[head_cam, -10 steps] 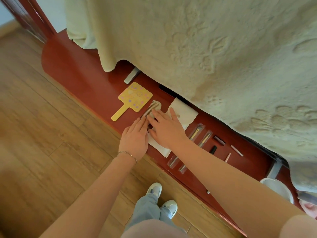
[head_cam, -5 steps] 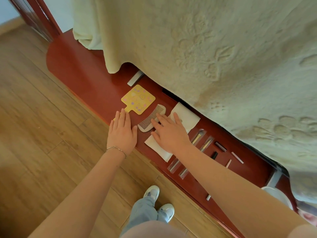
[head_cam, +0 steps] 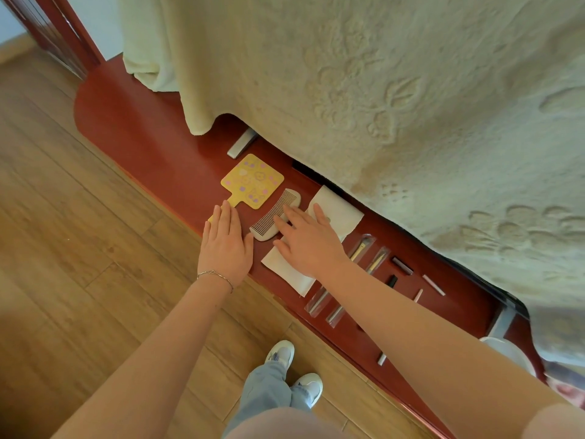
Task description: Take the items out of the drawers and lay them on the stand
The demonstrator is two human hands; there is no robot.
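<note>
On the red wooden stand point(head_cam: 136, 128) lie a yellow hand mirror point(head_cam: 251, 180), a pale comb point(head_cam: 275, 213) and a white folded cloth point(head_cam: 340, 213). My left hand point(head_cam: 226, 245) lies flat with straight fingers over the mirror's handle, just left of the comb. My right hand point(head_cam: 308, 240) rests flat on the cloth, its fingertips touching the comb. Further right lie two wrapped brushes point(head_cam: 368, 255) and several small sticks point(head_cam: 433, 285).
A cream blanket point(head_cam: 380, 90) hangs over the stand's back edge and hides what is behind. A metal drawer handle point(head_cam: 242, 143) shows under it. A white bowl point(head_cam: 509, 356) stands at the far right. Wooden floor and my shoes point(head_cam: 294, 369) lie in front.
My left hand slid left from the comb onto the mirror's handle. The comb now lies with its teeth towards the mirror. My right hand stayed on the cloth beside the comb.
</note>
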